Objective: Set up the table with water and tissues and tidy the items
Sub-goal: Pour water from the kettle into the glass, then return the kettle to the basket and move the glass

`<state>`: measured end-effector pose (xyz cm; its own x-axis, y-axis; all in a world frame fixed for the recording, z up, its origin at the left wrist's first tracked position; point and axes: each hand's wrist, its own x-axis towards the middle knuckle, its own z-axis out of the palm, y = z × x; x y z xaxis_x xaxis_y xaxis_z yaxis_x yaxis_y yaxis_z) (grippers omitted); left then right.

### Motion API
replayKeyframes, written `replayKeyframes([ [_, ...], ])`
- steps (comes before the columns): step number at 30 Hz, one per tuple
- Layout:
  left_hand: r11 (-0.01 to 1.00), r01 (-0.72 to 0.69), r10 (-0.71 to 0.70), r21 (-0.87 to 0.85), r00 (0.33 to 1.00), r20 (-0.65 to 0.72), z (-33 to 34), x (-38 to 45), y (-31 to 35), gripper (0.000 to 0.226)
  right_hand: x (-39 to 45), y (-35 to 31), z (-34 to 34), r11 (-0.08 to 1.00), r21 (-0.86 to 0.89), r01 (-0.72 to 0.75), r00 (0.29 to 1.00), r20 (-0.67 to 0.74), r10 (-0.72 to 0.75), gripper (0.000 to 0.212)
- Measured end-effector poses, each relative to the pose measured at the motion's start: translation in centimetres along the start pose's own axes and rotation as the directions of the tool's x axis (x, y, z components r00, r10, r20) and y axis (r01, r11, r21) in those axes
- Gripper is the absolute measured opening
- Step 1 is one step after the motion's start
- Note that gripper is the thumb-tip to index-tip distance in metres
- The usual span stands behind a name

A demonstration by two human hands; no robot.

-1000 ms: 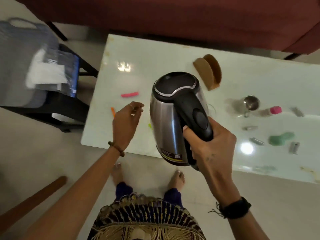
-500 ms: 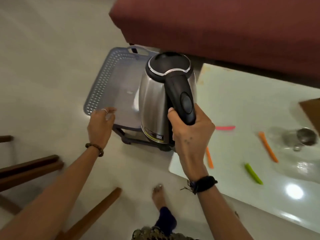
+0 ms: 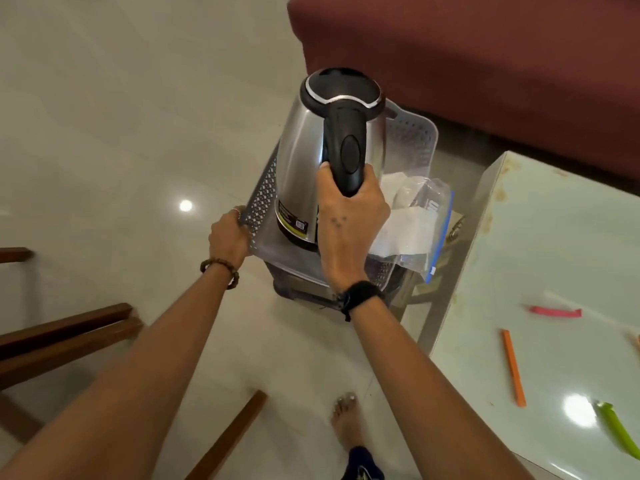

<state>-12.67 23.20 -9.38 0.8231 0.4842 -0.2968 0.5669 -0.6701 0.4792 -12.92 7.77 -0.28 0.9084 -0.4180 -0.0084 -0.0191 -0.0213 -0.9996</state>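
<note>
While the right hand (image 3: 349, 216) grips the steel kettle (image 3: 301, 161), the left hand (image 3: 230, 235) holds the perforated plastic basket (image 3: 261, 199).

Steel kettle with black handle (image 3: 304, 161) hides most of grey perforated plastic basket (image 3: 414, 140); kettle base contact unclear. Green strip (image 3: 620, 433) cut by right edge. Clear zip bag (image 3: 420, 220) contents indistinct.

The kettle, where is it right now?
In the head view the kettle is in the right hand, over the grey basket beside the tissue bag, left of the table.
</note>
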Motion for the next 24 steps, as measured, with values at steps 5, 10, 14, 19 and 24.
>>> replayKeyframes([
  [5, 0.998, 0.004, -0.006, -0.067, 1.0, -0.03, 0.4, 0.6, -0.3, 0.038, -1.7, 2.6, 2.3, 1.0, 0.017, 0.007, 0.998, 0.058, -0.008, 0.015],
  [10, 0.996, -0.001, -0.005, -0.087, 0.998, -0.069, 0.8, 0.4, -0.3, 0.03, -3.8, 4.1, 3.5, 0.999, 0.038, -0.036, 0.992, 0.121, 0.031, 0.019],
  [14, 0.995, 0.015, -0.025, -0.103, 0.995, -0.093, 1.1, 0.1, -0.1, 0.029, -5.8, 5.6, 3.0, 0.992, 0.037, -0.123, 0.944, 0.314, 0.106, 0.022],
  [19, 0.986, -0.039, 0.028, -0.159, 0.997, -0.072, 1.1, -0.9, -0.8, 0.029, -5.6, 6.0, 1.7, 0.995, 0.025, -0.096, 0.877, 0.475, 0.073, 0.029],
  [24, 0.882, -0.006, -0.211, -0.47, 0.889, -0.407, 3.8, -8.0, -2.4, 0.019, -5.0, 7.0, -4.0, 0.998, -0.062, -0.012, 0.813, 0.581, 0.046, 0.032],
])
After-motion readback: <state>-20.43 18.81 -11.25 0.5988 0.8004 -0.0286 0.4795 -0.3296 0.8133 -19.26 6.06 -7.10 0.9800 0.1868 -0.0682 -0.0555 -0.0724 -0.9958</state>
